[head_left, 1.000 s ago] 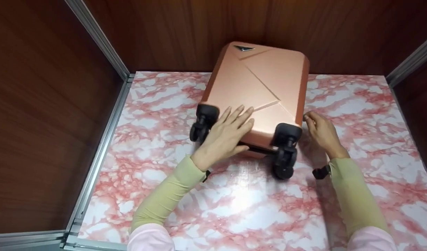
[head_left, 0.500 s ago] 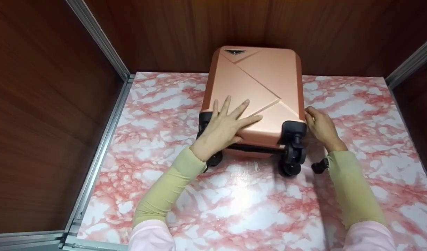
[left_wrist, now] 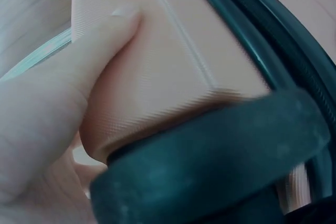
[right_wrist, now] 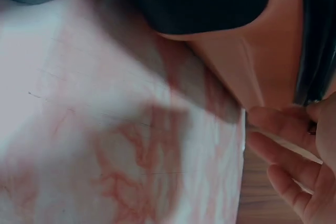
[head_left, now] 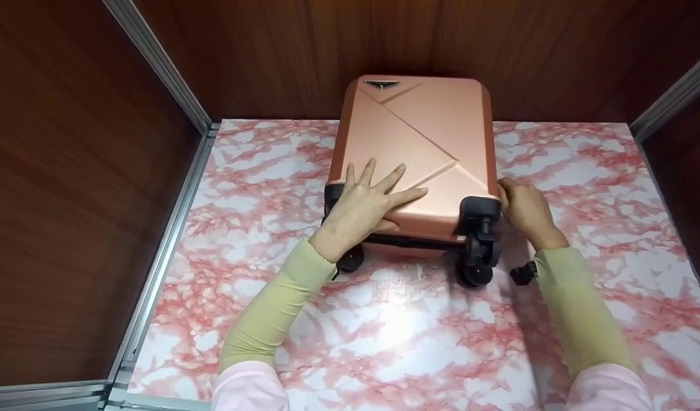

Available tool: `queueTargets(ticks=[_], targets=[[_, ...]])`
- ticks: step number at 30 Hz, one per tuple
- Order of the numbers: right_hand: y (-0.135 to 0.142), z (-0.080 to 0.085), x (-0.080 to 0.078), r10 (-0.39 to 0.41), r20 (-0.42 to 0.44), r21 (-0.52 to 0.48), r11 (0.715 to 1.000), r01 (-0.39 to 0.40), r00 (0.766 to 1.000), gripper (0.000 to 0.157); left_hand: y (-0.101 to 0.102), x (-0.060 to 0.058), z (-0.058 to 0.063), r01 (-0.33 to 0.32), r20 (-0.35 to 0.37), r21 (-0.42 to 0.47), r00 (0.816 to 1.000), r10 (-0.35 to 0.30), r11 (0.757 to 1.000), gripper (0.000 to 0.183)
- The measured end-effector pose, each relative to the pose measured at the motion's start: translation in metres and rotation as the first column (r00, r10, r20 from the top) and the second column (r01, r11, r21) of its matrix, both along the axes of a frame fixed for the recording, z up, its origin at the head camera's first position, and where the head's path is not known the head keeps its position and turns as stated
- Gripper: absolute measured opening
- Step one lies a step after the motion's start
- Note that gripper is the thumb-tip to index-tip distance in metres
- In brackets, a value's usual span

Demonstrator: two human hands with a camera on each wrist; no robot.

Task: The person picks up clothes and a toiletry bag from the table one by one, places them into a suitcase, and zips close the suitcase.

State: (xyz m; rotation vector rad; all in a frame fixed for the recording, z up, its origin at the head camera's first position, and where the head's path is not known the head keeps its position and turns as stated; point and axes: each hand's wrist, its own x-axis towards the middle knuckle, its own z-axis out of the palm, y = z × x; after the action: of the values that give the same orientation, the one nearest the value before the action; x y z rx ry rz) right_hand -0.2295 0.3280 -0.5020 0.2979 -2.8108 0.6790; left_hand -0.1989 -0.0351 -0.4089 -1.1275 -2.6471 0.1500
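Observation:
A rose-gold hard-shell suitcase (head_left: 424,128) lies on its side panel in the head view, its wheeled end towards me. My left hand (head_left: 358,208) rests on the shell near that end, fingers straight and spread. In the left wrist view its thumb (left_wrist: 102,45) presses the wheeled end, beside a black wheel (left_wrist: 210,161). At the suitcase's right side, my right hand (head_left: 526,211) has its fingers bent. The right wrist view shows its thumb and forefinger pinching a small metal zipper pull (right_wrist: 313,128) beside the black zipper (right_wrist: 315,40). Most of the pull is hidden.
The suitcase lies on a red-and-white marbled tabletop (head_left: 258,228). Behind it stands a dark wood panel (head_left: 258,57), with another panel (head_left: 81,188) on the left. A metal rail (head_left: 161,257) runs along the left edge.
The suitcase has turned and sits straighter, its far end further left. My left fingers have spread wider on the shell. The right hand has stayed at the suitcase's side.

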Motion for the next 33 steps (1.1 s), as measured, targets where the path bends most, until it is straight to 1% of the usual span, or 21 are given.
queueTargets(ticks=[2, 5, 10, 12, 14, 20, 24, 27, 31, 33], targets=[[-0.001, 0.003, 0.003, 0.007, -0.002, 0.023, 1.000, -0.007, 1.000, 0.024, 0.000, 0.000, -0.001, -0.002, -0.031, -0.004, 1.000, 0.002, 1.000, 0.080], [-0.001, 0.004, 0.010, 0.026, -0.039, 0.047, 0.999, -0.024, 0.999, 0.022, 0.000, 0.001, -0.002, -0.003, -0.063, -0.018, 0.998, 0.002, 1.000, 0.079], [0.003, 0.000, 0.024, 0.059, -0.131, 0.090, 0.995, -0.047, 0.990, 0.013, 0.002, 0.003, -0.004, -0.005, -0.055, -0.044, 0.998, 0.002, 0.999, 0.078], [0.004, -0.001, 0.029, 0.064, -0.155, 0.104, 0.993, -0.048, 0.986, 0.012, 0.002, 0.004, -0.003, -0.006, -0.052, -0.042, 0.999, 0.004, 0.999, 0.078], [0.004, 0.001, 0.034, 0.065, -0.172, 0.118, 0.992, -0.045, 0.983, 0.014, 0.003, 0.004, -0.003, -0.003, -0.048, -0.031, 0.999, 0.002, 1.000, 0.079], [0.002, 0.005, 0.051, 0.086, -0.190, 0.128, 0.990, -0.063, 0.978, 0.019, 0.004, 0.003, 0.001, -0.004, -0.019, -0.006, 1.000, 0.004, 1.000, 0.082], [-0.003, 0.003, 0.067, 0.109, -0.200, 0.113, 0.990, -0.088, 0.974, 0.020, 0.003, 0.002, 0.002, -0.021, -0.035, -0.017, 0.999, 0.020, 1.000, 0.082], [-0.008, -0.001, 0.079, 0.108, -0.208, 0.109, 0.990, -0.086, 0.972, 0.018, 0.001, 0.002, 0.002, -0.025, -0.044, -0.016, 0.999, 0.024, 1.000, 0.082], [-0.013, -0.005, 0.095, 0.091, -0.205, 0.108, 0.992, -0.070, 0.975, 0.018, -0.001, 0.001, 0.002, -0.026, -0.019, 0.005, 0.999, 0.026, 1.000, 0.082], [-0.015, -0.006, 0.102, 0.086, -0.193, 0.104, 0.992, -0.067, 0.977, 0.021, -0.002, 0.002, 0.002, -0.030, -0.010, 0.008, 0.999, 0.031, 1.000, 0.082]])
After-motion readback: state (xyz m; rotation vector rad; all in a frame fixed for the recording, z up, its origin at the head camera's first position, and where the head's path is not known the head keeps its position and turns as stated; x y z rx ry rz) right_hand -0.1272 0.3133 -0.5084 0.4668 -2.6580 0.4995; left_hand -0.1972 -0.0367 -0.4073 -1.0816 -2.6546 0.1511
